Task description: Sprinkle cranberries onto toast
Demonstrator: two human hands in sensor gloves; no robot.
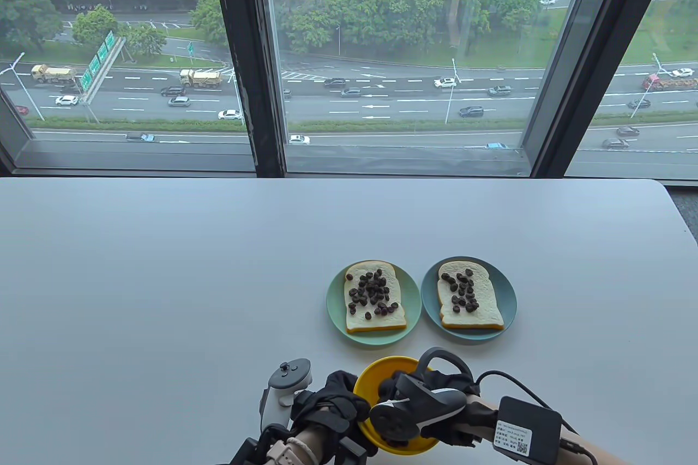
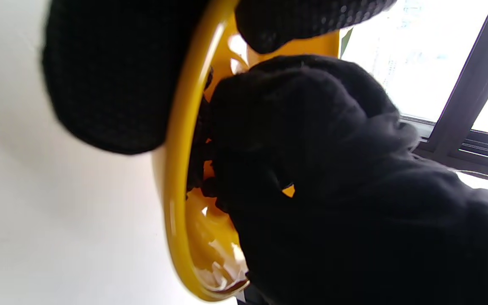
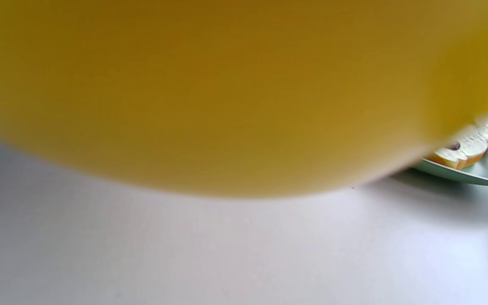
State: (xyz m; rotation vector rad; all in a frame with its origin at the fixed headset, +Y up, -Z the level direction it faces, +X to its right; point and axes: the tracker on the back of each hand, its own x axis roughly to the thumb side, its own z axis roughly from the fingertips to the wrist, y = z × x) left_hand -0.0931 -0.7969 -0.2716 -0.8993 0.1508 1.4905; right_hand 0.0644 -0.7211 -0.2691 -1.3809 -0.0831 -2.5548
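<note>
Two slices of toast lie on plates, each with dark cranberries on top: the left toast [image 1: 375,296] on a green plate [image 1: 334,301], the right toast [image 1: 469,301] on a blue plate [image 1: 510,301]. A yellow bowl [image 1: 381,372] is at the table's near edge. My left hand [image 1: 351,405] grips its left rim. My right hand [image 1: 390,386] reaches into the bowl. In the left wrist view its fingers [image 2: 269,127] are bunched on the cranberries [image 2: 197,161] inside the bowl [image 2: 176,169]. The bowl's outer wall [image 3: 227,84] fills the right wrist view.
The white table [image 1: 163,296] stretches wide to the left and behind the plates. A window runs along its far edge. A black box with a cable [image 1: 526,429] sits on my right forearm. A corner of toast [image 3: 464,150] on its plate [image 3: 481,176] shows past the bowl.
</note>
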